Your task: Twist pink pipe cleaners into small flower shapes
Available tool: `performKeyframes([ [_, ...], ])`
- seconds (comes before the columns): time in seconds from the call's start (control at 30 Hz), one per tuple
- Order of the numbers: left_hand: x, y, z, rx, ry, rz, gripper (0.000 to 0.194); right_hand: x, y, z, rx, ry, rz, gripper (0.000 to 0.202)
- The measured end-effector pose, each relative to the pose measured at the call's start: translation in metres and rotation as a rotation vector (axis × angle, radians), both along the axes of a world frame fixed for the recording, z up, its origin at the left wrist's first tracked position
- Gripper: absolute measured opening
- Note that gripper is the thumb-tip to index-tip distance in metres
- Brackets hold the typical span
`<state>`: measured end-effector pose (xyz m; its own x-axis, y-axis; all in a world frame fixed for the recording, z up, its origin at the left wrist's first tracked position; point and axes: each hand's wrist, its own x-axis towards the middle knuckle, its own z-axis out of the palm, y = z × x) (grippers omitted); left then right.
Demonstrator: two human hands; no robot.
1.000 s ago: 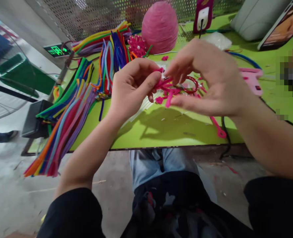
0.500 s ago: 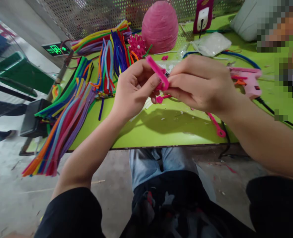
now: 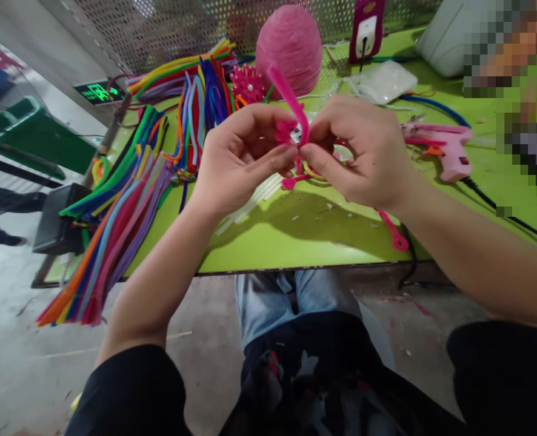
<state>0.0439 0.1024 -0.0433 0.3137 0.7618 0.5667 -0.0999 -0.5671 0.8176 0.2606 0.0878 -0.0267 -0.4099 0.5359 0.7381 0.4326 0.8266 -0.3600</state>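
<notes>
A bright pink pipe cleaner [image 3: 289, 97] is pinched between my two hands above the green table, its free end sticking up and away from me. My left hand [image 3: 245, 154] grips its looped lower part, thumb against fingers. From the other side my right hand [image 3: 357, 151] pinches the same piece with thumb and forefinger. Part of the bent pink shape hides behind my fingers. Just below lies a small pink curled piece [image 3: 289, 183], and a pink strip with a looped end [image 3: 399, 241] rests near my right wrist.
Bundles of coloured pipe cleaners [image 3: 109, 242] lie on the left, some overhanging the edge. A pink ball [image 3: 289, 51] and a pink flower [image 3: 249, 85] stand at the back. Right of my hands is a pink glue gun [image 3: 453, 154] with a cord. Clear sticks [image 3: 250, 209] lie below my left hand.
The pipe cleaner's free end has risen and now points higher. My right fingers have shifted from a bunched grip to a thumb-and-forefinger pinch. The view has moved slightly.
</notes>
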Motion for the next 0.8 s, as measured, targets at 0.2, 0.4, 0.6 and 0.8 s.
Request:
performKeyframes([
  [0.2, -0.002, 0.006, -0.006, -0.034, -0.073, -0.041, 0.027, 0.0, -0.001, -0.001, 0.114, 0.028, 0.032, 0.013],
  [0.4, -0.001, 0.009, -0.011, -0.097, -0.051, 0.006, 0.04, 0.006, -0.005, 0.004, 0.178, -0.005, 0.047, 0.017],
  [0.6, -0.006, 0.019, -0.018, -0.183, -0.03, 0.008, 0.042, 0.012, -0.003, 0.005, 0.325, -0.218, 0.047, 0.02],
  [0.8, -0.006, 0.014, -0.012, -0.2, -0.104, 0.003, 0.036, 0.01, 0.002, 0.006, 0.426, -0.203, 0.083, 0.015],
])
